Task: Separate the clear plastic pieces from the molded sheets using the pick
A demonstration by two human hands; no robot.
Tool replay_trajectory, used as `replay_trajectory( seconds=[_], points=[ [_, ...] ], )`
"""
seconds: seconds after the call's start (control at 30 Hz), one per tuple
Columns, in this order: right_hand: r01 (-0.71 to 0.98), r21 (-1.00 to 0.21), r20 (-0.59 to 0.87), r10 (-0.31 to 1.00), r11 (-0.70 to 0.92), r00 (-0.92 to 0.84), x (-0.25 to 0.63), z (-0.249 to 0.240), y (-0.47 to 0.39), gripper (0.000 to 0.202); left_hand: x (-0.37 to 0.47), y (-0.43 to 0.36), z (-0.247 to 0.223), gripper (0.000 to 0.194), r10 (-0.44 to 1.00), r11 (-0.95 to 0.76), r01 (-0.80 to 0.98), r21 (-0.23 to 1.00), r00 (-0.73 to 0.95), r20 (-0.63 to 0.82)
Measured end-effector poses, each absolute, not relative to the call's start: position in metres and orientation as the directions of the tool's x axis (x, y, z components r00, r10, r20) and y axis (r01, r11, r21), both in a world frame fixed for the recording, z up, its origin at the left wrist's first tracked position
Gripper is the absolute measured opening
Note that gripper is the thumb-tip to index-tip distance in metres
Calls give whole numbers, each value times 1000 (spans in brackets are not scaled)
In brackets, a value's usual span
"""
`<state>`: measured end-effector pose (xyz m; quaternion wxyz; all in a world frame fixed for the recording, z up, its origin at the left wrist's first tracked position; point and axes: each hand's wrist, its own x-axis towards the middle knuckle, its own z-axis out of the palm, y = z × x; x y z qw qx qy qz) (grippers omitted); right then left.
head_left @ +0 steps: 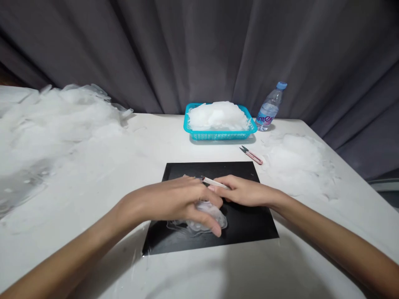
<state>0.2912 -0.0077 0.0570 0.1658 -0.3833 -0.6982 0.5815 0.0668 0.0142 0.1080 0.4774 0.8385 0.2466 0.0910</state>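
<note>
My left hand [190,199] lies over a clump of translucent whitish sheets [205,226] on a black mat [249,224]. Its thumb and index finger are spread apart on the clump, while the other fingers are mostly hidden. Just to the right, my right hand [238,191] is closed around a slim white stick-like tool [215,182]. The tool's dark-reddish end points left, close to the knuckles of my left hand. Exactly what kind of tool it is cannot be made out.
Behind the mat stands a turquoise basket [221,135] heaped with white material [220,116]. A water bottle [268,110] is beside it, and thread snips [252,155] lie in front. Translucent piles sit at left [62,116] and right [299,162]. A dark curtain [199,54] hangs behind.
</note>
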Motion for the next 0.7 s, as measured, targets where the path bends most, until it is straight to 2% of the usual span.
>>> replay_trajectory(
  seconds=[0.13,0.27,0.37,0.47,0.53,0.67,0.7],
  points=[
    [250,-964,-243,695,-93,-676,292,61,-7,25,66,13,116,13,325,-514,334,790,928,-180],
    [193,-960,-281,678,-205,-680,296,63,-3,28,66,20,121,12,303,-534,313,785,938,-168],
    [203,-956,-292,691,-210,-661,294,57,-5,32,65,25,121,10,275,-522,302,798,945,-177],
    [226,-965,-250,723,-133,-644,287,50,-13,32,63,29,124,9,232,-452,307,837,947,-222],
    [307,-952,-208,756,-10,-621,280,48,-20,29,61,30,128,9,202,-384,335,861,940,-275],
    [546,-816,-190,805,188,-562,270,50,-31,20,56,28,132,13,102,-313,395,864,918,-383],
    [575,-793,-197,809,202,-554,270,51,-32,20,55,26,130,17,148,-327,386,862,922,-357]
  ],
)
